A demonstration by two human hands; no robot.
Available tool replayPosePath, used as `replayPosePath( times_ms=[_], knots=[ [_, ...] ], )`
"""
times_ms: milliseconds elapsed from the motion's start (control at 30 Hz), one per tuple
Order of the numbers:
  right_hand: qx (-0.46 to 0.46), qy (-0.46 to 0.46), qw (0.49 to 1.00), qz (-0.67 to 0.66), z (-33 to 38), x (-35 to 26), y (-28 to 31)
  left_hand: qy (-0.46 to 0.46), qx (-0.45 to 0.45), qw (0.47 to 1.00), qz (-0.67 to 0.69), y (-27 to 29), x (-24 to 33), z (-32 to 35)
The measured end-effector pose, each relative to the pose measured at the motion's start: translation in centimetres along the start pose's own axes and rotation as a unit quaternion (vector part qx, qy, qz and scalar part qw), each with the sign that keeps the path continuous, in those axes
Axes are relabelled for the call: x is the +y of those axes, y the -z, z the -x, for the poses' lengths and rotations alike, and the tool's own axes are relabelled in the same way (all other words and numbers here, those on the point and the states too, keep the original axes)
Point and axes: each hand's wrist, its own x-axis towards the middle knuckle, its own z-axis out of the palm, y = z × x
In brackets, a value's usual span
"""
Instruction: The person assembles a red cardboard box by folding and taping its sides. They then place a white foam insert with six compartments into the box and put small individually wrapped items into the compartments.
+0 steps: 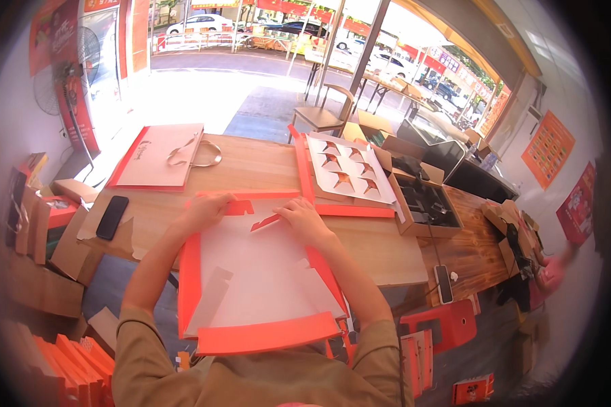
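Observation:
A partly folded cardboard box (251, 261), red on the outside and whitish inside, lies open in front of me, its near part jutting past the table's near edge. At its far left corner my left hand (210, 211) is closed on the box wall, beside a notched red flap (238, 207). My right hand (304, 221) pinches a slanted red flap (265, 222) near the far right corner. The near red wall (268, 333) leans outward towards my body. Pale side flaps (210, 298) stand up at the near corners.
On the wooden table (251, 159) are a flat red-and-cream bag (157, 157) with ribbon handles, a phone (112, 217), and a white insert with star-shaped cut-outs (343, 166) in a red tray. A brown carton (428, 203) holds black items. Another person's pink sleeve (553, 273) shows at right.

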Motion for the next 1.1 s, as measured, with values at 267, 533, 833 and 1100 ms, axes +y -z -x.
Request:
replayPosePath(
  times_ms=[267,533,833,1100],
  knots=[
    [-0.057,-0.045,0.997,0.015,-3.1,-0.1,-1.1,-0.035,-0.08,0.996,-0.015,-1.3,-0.9,-1.6],
    [-0.046,-0.077,0.996,-0.005,-3.1,-0.2,-1.4,-0.089,-0.115,0.983,-0.109,-1.7,-1.1,-2.2],
    [-0.03,-0.059,0.997,0.047,-3.0,-0.3,-1.5,-0.111,-0.121,0.972,-0.166,-1.7,-0.8,-2.5],
    [-0.03,-0.009,0.998,0.063,-3.6,-0.7,-2.1,-0.072,-0.149,0.979,-0.121,-2.2,-0.8,-3.0]
  ],
)
